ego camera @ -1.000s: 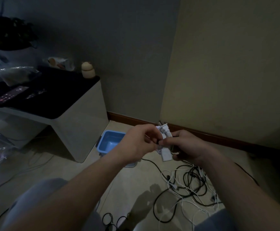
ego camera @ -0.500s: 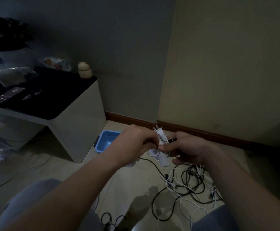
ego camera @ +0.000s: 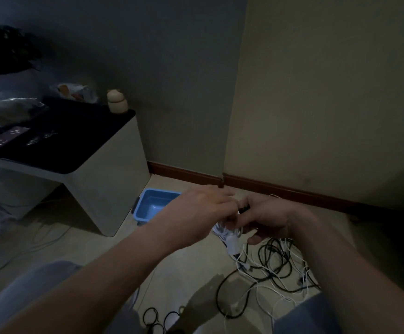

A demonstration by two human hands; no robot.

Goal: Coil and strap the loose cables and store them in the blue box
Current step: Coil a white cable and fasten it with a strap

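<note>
Dim light falls on a pale floor [ego camera: 186, 268] in a room corner, where the blue box [ego camera: 154, 208] sits open near the brown baseboard [ego camera: 186, 174]. Just right of the blue box, both hands meet above the floor at a white cable bundle [ego camera: 229, 239]. The right hand [ego camera: 270, 219] grips the bundle with its fingers curled round the coils, and a short dark piece [ego camera: 244, 209], perhaps a strap, shows at the top of the grip. The left hand [ego camera: 196, 213], whose back covers the blue box's right edge, reaches over the top of the bundle. Its fingers [ego camera: 220, 194] are blurred, so it cannot be told whether they pinch the bundle or only lie on it. A white plug-like end hangs from the bundle's underside. Right of the blue box and nearer the person, the loose cables [ego camera: 278, 268], black and white, lie tangled on the floor. Nearer the person than the blue box, small black cable loops [ego camera: 152, 319] lie between grey-clad knees. Just left of the blue box stands a white table [ego camera: 109, 189] with a dark top, carrying a small pale figurine [ego camera: 117, 103], a flat dark device [ego camera: 3, 138] with lit marks and crumpled clear plastic [ego camera: 8, 109].
</note>
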